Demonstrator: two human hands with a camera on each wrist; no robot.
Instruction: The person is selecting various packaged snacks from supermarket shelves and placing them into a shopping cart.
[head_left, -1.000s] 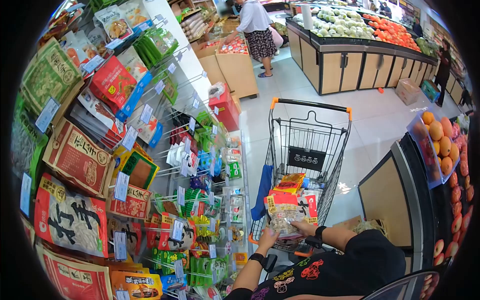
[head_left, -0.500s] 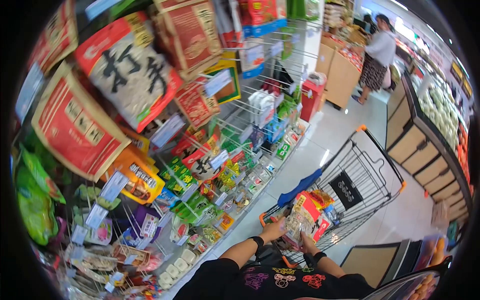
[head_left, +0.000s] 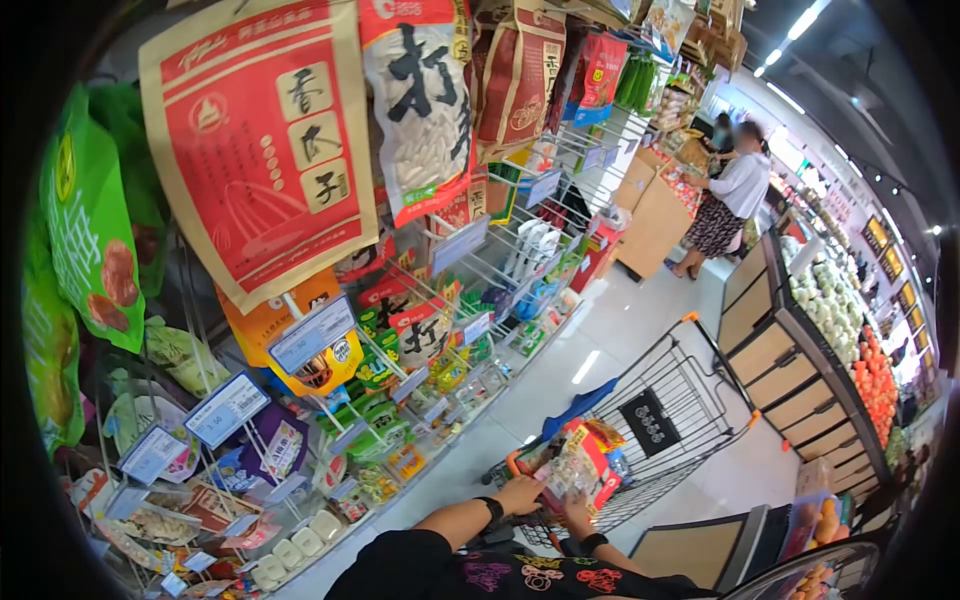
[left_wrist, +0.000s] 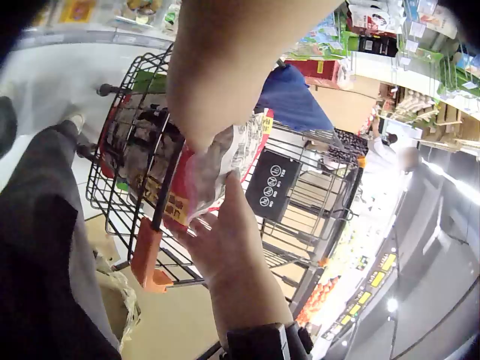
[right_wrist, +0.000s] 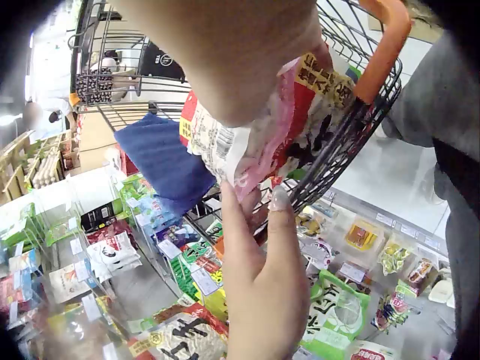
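Observation:
A clear-backed snack bag with red and yellow edges [head_left: 582, 468] lies over the cart's near end, among other packs. My left hand [head_left: 522, 495] grips its left edge; in the right wrist view the left thumb and fingers [right_wrist: 262, 262] pinch the pink border. My right hand [head_left: 580, 516] holds the bag's near right side, and the left wrist view shows the right hand [left_wrist: 225, 232] with fingers at the red edge. Each wrist view has its own hand large and blurred across the top, hiding part of the bag.
The wire cart [head_left: 680, 400] has a blue cloth [head_left: 580, 408] over its left side. Left stands a rack of hanging snack bags [head_left: 260, 150] with price tags [head_left: 228, 408]. A wooden produce stand [head_left: 790, 370] is at the right. A person [head_left: 735, 185] stands beyond the cart.
The head view has turned left, bringing the hanging bags closer and shifting the cart across the picture. Both hands keep hold of the same bag, now slightly lower in view.

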